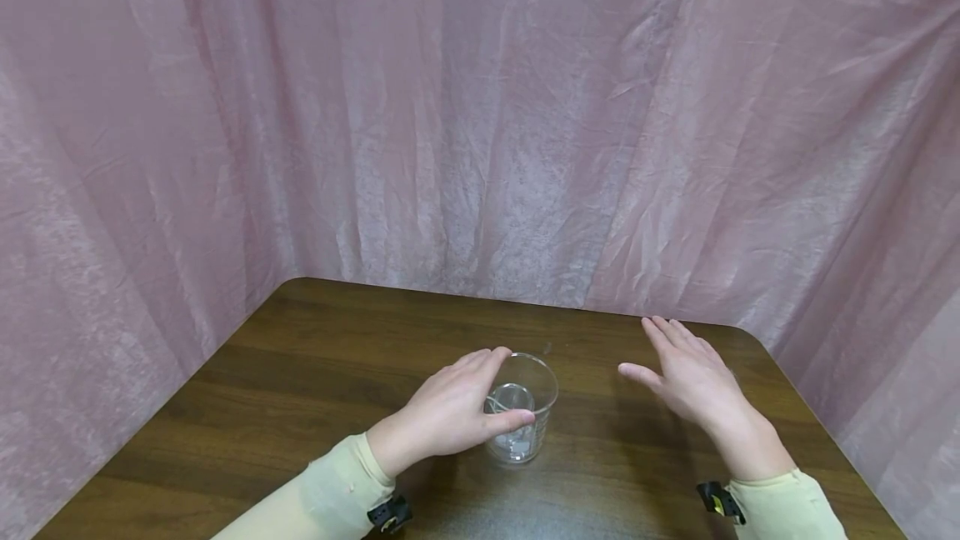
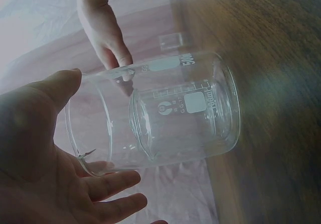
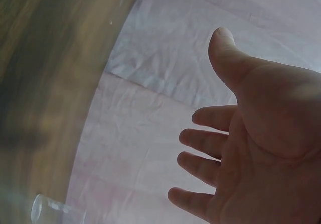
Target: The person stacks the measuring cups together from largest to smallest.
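A left hand curves around a large beaker, a small beaker inside.
Its thumb and fingers span the rim, near on the table; a slack hold could tip it, knocking glass on glass. Farther right, the right hand hovers, spread, holding nothing.

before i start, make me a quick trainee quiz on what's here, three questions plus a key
1. Multiple choice: what stands inside the large beaker?
A) a spoon
B) a smaller beaker
C) a cork
2. True or false: the right hand holds nothing.
3. Fill the gap: the ___ hand is at the large beaker's rim.

Key:
1. B
2. True; its palm shows bare in the right wrist view.
3. Left; the left hand spans the rim in the head view.
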Demonstrator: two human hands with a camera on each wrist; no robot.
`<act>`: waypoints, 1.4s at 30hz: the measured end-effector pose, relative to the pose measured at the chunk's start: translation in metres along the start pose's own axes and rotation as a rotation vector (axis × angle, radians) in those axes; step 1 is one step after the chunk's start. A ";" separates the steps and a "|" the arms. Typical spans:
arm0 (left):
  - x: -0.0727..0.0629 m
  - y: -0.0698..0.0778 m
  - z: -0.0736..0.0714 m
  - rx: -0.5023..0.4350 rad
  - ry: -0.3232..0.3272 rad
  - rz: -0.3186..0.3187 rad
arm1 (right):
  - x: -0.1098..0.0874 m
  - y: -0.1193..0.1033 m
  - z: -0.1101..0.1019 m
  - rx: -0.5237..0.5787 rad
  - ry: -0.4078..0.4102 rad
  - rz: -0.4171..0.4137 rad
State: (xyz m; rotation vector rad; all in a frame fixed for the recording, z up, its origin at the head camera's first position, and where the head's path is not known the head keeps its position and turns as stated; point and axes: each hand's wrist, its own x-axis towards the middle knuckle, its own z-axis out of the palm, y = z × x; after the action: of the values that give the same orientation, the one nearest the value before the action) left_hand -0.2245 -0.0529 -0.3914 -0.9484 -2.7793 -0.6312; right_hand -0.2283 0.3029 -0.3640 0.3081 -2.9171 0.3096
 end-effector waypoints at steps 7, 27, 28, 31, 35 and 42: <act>0.000 0.000 0.000 -0.001 0.001 0.004 | 0.001 0.008 0.001 -0.019 -0.004 0.006; 0.000 0.001 -0.001 -0.002 0.006 0.005 | 0.005 0.035 -0.002 -0.015 -0.058 0.069; 0.000 0.001 -0.001 -0.003 0.005 0.002 | 0.005 0.036 -0.001 -0.017 -0.058 0.067; 0.000 0.002 -0.001 -0.009 -0.003 -0.010 | 0.006 0.037 -0.002 -0.014 -0.067 0.065; -0.002 0.001 -0.002 -0.013 -0.012 -0.020 | 0.007 0.040 -0.003 -0.023 -0.067 0.078; -0.002 0.000 -0.002 -0.008 -0.014 -0.022 | 0.005 0.049 -0.007 -0.027 -0.086 0.131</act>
State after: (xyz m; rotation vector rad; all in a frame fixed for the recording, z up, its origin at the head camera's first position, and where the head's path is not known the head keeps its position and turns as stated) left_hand -0.2228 -0.0551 -0.3901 -0.9288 -2.8051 -0.6419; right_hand -0.2428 0.3509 -0.3653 0.1291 -3.0303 0.2826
